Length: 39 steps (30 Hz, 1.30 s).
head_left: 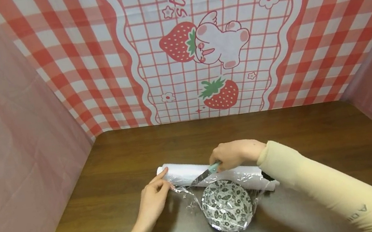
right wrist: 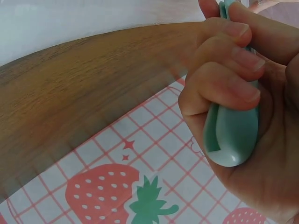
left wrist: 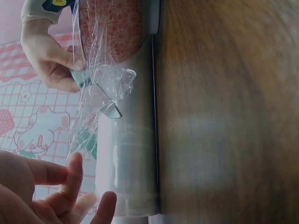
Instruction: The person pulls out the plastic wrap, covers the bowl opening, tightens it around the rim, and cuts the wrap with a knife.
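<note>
A bowl (head_left: 226, 206) with a dark leaf pattern inside sits under clear plastic wrap; its outside shows red with pale flowers in the left wrist view. Behind it lies the white roll of plastic wrap (head_left: 180, 173), film stretching from it across the bowl. My left hand (head_left: 152, 198) pinches the film's edge between thumb and forefinger near the roll's left end. My right hand (head_left: 229, 155) grips a knife by its pale green handle (right wrist: 238, 135), above the roll. The knife blade (head_left: 200, 176) points left and down, against bunched film (left wrist: 114, 81).
The brown wooden table (head_left: 122, 149) has a pale glare in front. A red-and-white checked cloth (head_left: 92, 66) with strawberries hangs behind its back edge. Pink curtains (head_left: 23, 136) hang at both sides.
</note>
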Available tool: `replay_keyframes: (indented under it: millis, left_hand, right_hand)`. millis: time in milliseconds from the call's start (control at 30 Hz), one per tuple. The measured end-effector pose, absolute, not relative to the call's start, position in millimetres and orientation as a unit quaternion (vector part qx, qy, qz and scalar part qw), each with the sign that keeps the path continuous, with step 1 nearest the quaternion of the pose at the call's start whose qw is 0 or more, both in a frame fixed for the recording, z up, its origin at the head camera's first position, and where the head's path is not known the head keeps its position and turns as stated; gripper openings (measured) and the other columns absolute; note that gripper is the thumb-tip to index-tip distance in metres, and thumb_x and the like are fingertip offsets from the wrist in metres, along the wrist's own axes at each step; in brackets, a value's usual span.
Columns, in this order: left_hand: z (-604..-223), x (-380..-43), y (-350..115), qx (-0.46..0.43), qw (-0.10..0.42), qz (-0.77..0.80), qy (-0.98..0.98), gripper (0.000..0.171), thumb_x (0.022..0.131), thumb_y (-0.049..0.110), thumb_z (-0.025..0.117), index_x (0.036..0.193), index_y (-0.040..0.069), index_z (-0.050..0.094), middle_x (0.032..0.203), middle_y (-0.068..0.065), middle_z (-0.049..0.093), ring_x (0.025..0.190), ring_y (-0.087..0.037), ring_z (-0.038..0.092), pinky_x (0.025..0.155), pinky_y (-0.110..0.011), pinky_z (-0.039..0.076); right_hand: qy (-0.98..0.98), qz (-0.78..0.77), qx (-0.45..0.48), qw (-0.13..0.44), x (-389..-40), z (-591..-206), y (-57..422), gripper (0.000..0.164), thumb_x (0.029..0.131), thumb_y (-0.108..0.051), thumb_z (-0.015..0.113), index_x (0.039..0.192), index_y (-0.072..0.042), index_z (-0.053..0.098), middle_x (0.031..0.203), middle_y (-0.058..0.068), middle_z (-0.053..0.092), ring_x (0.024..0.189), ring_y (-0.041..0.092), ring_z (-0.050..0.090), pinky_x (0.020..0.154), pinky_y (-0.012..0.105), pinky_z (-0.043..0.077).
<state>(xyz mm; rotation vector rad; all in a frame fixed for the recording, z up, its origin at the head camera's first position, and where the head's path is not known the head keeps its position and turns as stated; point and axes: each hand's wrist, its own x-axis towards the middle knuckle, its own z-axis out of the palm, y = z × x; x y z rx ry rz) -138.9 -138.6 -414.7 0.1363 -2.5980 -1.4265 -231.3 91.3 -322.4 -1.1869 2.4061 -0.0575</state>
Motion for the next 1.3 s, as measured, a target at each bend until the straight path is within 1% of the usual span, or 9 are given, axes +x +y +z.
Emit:
replay_keyframes:
  millis: [200, 500, 767, 867, 1000, 1167, 1300]
  left_hand:
    - [-414, -139, -139, 0.048, 0.088, -0.480, -0.872, 0.020, 0.080, 0.011, 0.057, 0.062, 0.015, 0.064, 0.122, 0.007, 0.058, 0.123, -0.021, 0.045, 0.101, -0.039, 0.035]
    - [-415, -139, -139, 0.049, 0.088, -0.477, -0.873, 0.020, 0.079, 0.011, 0.057, 0.062, 0.016, 0.064, 0.122, 0.009, 0.059, 0.123, -0.019, 0.046, 0.099, -0.038, 0.037]
    - [-414, -138, -139, 0.043, 0.089, -0.465, -0.880, 0.020, 0.079, 0.012, 0.058, 0.061, 0.018, 0.064, 0.122, 0.009, 0.059, 0.121, -0.019, 0.047, 0.097, -0.038, 0.039]
    - [-414, -138, -139, 0.040, 0.088, -0.463, -0.881, 0.020, 0.080, 0.012, 0.057, 0.061, 0.016, 0.064, 0.122, 0.009, 0.058, 0.121, -0.020, 0.048, 0.096, -0.039, 0.039]
    - [-413, -138, -139, 0.037, 0.088, -0.462, -0.882, 0.019, 0.080, 0.012, 0.057, 0.062, 0.013, 0.065, 0.122, 0.008, 0.058, 0.121, -0.020, 0.048, 0.095, -0.039, 0.040]
    - [-412, -138, -139, 0.035, 0.086, -0.460, -0.883, 0.019, 0.079, 0.011, 0.057, 0.062, 0.015, 0.064, 0.122, 0.007, 0.059, 0.121, -0.020, 0.048, 0.096, -0.039, 0.039]
    - [-411, -138, -140, 0.035, 0.085, -0.461, -0.882, 0.019, 0.079, 0.011, 0.057, 0.062, 0.015, 0.064, 0.122, 0.007, 0.059, 0.121, -0.021, 0.048, 0.096, -0.039, 0.039]
  right_hand:
    - [0.869, -0.020, -0.441, 0.223, -230, -322, 95, 0.008, 0.080, -0.009, 0.063, 0.087, -0.013, 0.067, 0.075, -0.004, 0.060, 0.066, 0.007, 0.051, 0.064, 0.023, 0.046]
    - [0.868, -0.025, -0.443, 0.222, -228, -321, 102, 0.007, 0.081, -0.009, 0.063, 0.085, -0.013, 0.066, 0.074, -0.005, 0.059, 0.063, 0.007, 0.049, 0.061, 0.022, 0.045]
    - [0.873, -0.025, -0.434, 0.220, -225, -320, 104, 0.009, 0.080, -0.006, 0.063, 0.076, -0.014, 0.064, 0.064, -0.007, 0.050, 0.058, 0.006, 0.043, 0.056, 0.022, 0.041]
    - [0.873, -0.022, -0.437, 0.216, -224, -319, 105, 0.010, 0.078, -0.006, 0.063, 0.075, -0.014, 0.064, 0.063, -0.008, 0.051, 0.057, 0.006, 0.044, 0.055, 0.021, 0.042]
    - [0.875, -0.013, -0.434, 0.215, -223, -317, 107, 0.008, 0.079, -0.006, 0.063, 0.079, -0.013, 0.066, 0.067, -0.007, 0.056, 0.058, 0.006, 0.048, 0.057, 0.021, 0.044]
    - [0.876, -0.014, -0.428, 0.221, -222, -316, 112, 0.009, 0.079, -0.007, 0.063, 0.085, -0.013, 0.068, 0.073, -0.006, 0.060, 0.061, 0.006, 0.049, 0.059, 0.022, 0.045]
    - [0.875, -0.021, -0.427, 0.227, -222, -314, 115, 0.012, 0.079, -0.007, 0.064, 0.088, -0.014, 0.069, 0.078, -0.005, 0.064, 0.065, 0.006, 0.052, 0.063, 0.023, 0.046]
